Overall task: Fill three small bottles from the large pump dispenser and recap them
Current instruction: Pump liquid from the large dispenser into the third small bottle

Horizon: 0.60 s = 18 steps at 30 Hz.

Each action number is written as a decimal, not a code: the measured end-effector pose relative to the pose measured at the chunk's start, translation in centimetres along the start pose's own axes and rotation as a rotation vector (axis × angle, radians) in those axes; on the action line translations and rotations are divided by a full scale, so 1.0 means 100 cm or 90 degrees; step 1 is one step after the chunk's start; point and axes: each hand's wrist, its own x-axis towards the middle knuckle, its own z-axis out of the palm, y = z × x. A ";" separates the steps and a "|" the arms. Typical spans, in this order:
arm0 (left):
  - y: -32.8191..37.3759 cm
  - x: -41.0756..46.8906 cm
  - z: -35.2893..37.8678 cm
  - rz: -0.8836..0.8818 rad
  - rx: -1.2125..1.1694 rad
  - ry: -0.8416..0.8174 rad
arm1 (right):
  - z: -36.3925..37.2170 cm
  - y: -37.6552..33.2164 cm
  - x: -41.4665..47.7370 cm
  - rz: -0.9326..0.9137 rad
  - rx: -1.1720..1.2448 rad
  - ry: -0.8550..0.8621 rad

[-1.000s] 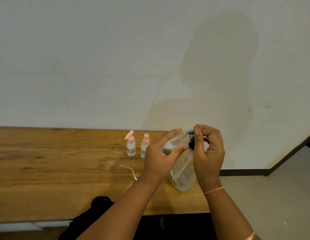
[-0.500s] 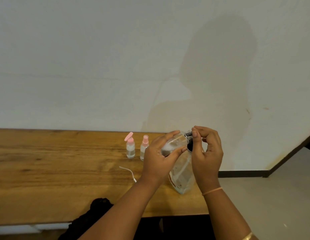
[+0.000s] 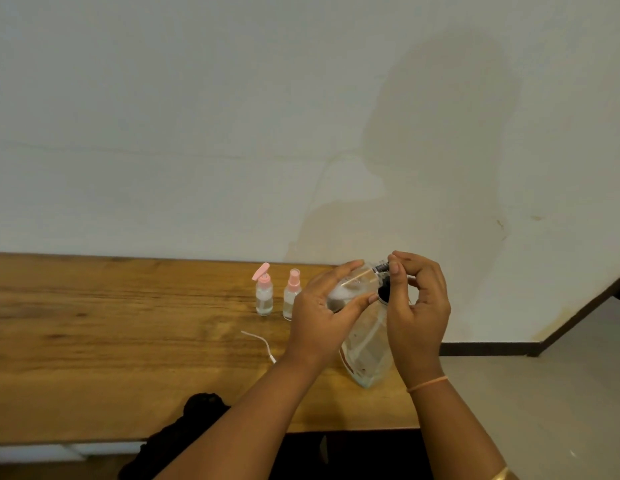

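Note:
The large clear pump dispenser [image 3: 367, 351] stands on the wooden table [image 3: 111, 341] near its right end. My left hand [image 3: 319, 313] grips a small clear bottle [image 3: 353, 285], tilted with its neck against the dispenser's black pump head [image 3: 383, 292]. My right hand [image 3: 419, 306] curls round the pump head, thumb on top; most of the head is hidden by the fingers. Two small bottles stand upright to the left, one with a pink pump cap [image 3: 263, 294] and one with a pink spray cap [image 3: 292, 296], each holding clear liquid.
A thin white tube [image 3: 260, 341] lies on the table in front of the capped bottles. Black cloth [image 3: 197, 410] hangs over the near table edge. The table's right edge is just past the dispenser, with floor [image 3: 543, 393] beyond. A white wall stands behind.
Both hands keep the same hold on the small bottle and the pump head. They have shifted very slightly left in the view.

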 end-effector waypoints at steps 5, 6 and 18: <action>-0.004 -0.003 0.004 -0.012 0.025 -0.003 | -0.003 0.014 -0.004 -0.028 -0.036 -0.006; -0.006 -0.004 0.003 -0.020 0.023 -0.004 | -0.003 0.015 -0.005 -0.030 -0.044 -0.012; -0.001 -0.002 0.000 -0.009 0.009 0.002 | -0.002 0.012 -0.002 -0.029 -0.030 -0.009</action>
